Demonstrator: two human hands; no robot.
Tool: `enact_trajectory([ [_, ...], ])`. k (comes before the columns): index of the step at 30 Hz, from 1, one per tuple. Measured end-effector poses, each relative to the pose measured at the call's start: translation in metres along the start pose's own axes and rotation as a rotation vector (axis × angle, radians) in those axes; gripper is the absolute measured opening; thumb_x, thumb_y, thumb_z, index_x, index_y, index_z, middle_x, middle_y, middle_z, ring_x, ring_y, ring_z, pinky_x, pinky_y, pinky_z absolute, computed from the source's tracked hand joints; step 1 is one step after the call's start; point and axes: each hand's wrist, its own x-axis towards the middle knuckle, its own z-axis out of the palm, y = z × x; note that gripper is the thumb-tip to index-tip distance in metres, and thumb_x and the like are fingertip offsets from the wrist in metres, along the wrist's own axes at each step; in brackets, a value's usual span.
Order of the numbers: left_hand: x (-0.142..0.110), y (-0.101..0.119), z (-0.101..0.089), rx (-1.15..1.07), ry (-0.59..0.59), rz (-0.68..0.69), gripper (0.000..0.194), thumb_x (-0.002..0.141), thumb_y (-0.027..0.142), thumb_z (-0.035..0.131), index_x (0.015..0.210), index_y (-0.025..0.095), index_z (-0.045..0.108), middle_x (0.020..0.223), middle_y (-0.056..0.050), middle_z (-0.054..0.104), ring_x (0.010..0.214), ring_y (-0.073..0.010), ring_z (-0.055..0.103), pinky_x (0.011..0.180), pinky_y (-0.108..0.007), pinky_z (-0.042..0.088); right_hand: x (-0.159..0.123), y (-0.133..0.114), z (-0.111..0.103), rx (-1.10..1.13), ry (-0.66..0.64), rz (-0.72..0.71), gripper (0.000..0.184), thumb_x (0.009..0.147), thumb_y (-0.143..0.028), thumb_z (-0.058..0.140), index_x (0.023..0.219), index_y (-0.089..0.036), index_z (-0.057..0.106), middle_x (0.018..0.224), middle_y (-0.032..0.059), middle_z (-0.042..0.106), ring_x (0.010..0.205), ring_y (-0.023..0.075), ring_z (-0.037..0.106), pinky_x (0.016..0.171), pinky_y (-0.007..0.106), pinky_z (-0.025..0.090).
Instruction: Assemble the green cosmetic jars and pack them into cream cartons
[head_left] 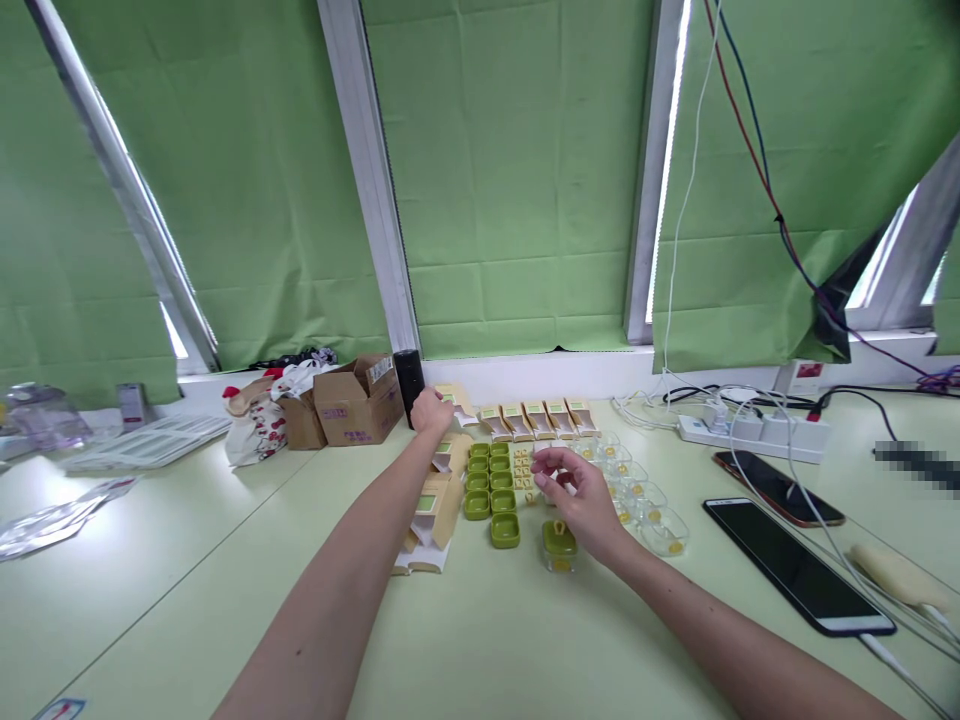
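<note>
My left hand (432, 411) is stretched to the back of the table, its fingers closed at the edge of a cream carton (463, 405); the fingertips are partly hidden. Curled but with thumb and forefinger apart, my right hand (576, 492) hovers beside small yellowish pieces (523, 468), with nothing visible between the fingertips. A small clear container with a green lid (559, 540) stands just in front of it. Green square lids (505, 531) lie in two columns to its left. Clear containers (664, 533) with yellow spots in them are grouped on its right.
More cream cartons (438, 505) lie under my left forearm, and a row of them (538, 420) stands at the back. Brown boxes (360, 405) and a black cylinder (409, 385) are at back left. Phones (799, 565), cables and a power strip (750, 436) occupy the right.
</note>
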Motion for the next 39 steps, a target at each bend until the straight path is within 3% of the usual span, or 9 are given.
enact_trajectory([
  [5, 0.001, -0.002, 0.011, 0.086, -0.032, 0.039, 0.021, 0.083, 0.022, 0.076, 0.103, 0.019, 0.073, 0.112, -0.015, 0.078, 0.111, -0.0308, 0.073, 0.090, -0.036, 0.056, 0.001, 0.002, 0.000, 0.010, -0.006, 0.004, 0.029, 0.090, -0.044, 0.069, 0.108, -0.022, 0.071, 0.103, 0.0088, 0.076, 0.093, 0.0249, 0.067, 0.078, 0.038, 0.051],
  [11, 0.004, 0.001, 0.024, 0.174, -0.119, 0.041, 0.030, 0.098, 0.040, 0.068, 0.116, 0.016, 0.069, 0.117, -0.009, 0.072, 0.108, -0.0236, 0.070, 0.096, -0.044, 0.057, 0.002, 0.003, 0.001, 0.012, -0.003, 0.006, 0.028, 0.090, -0.044, 0.069, 0.107, -0.022, 0.071, 0.101, 0.0083, 0.076, 0.091, 0.0240, 0.068, 0.077, 0.037, 0.052],
  [27, 0.000, 0.002, 0.048, 0.306, -0.288, 0.095, 0.037, 0.099, 0.038, 0.067, 0.129, 0.018, 0.063, 0.130, -0.010, 0.066, 0.114, -0.0255, 0.067, 0.096, -0.047, 0.058, 0.002, 0.000, 0.001, 0.015, -0.010, 0.016, 0.027, 0.091, -0.043, 0.067, 0.108, -0.023, 0.071, 0.101, 0.0080, 0.076, 0.094, 0.0248, 0.069, 0.077, 0.037, 0.052],
  [34, -0.002, -0.001, 0.047, 0.297, -0.346, 0.130, 0.038, 0.098, 0.038, 0.068, 0.131, 0.019, 0.063, 0.131, -0.010, 0.065, 0.115, -0.0257, 0.067, 0.096, -0.046, 0.058, 0.002, 0.004, 0.001, 0.010, -0.008, 0.005, 0.026, 0.091, -0.041, 0.067, 0.108, -0.023, 0.071, 0.101, 0.0081, 0.077, 0.094, 0.0248, 0.070, 0.077, 0.037, 0.052],
  [39, -0.005, 0.000, 0.034, 0.254, -0.313, 0.159, 0.038, 0.099, 0.041, 0.067, 0.129, 0.018, 0.064, 0.132, -0.010, 0.065, 0.118, -0.0265, 0.065, 0.101, -0.049, 0.056, 0.002, 0.002, 0.001, 0.015, -0.003, 0.004, 0.026, 0.090, -0.042, 0.067, 0.107, -0.023, 0.071, 0.101, 0.0080, 0.076, 0.094, 0.0252, 0.070, 0.077, 0.037, 0.053],
])
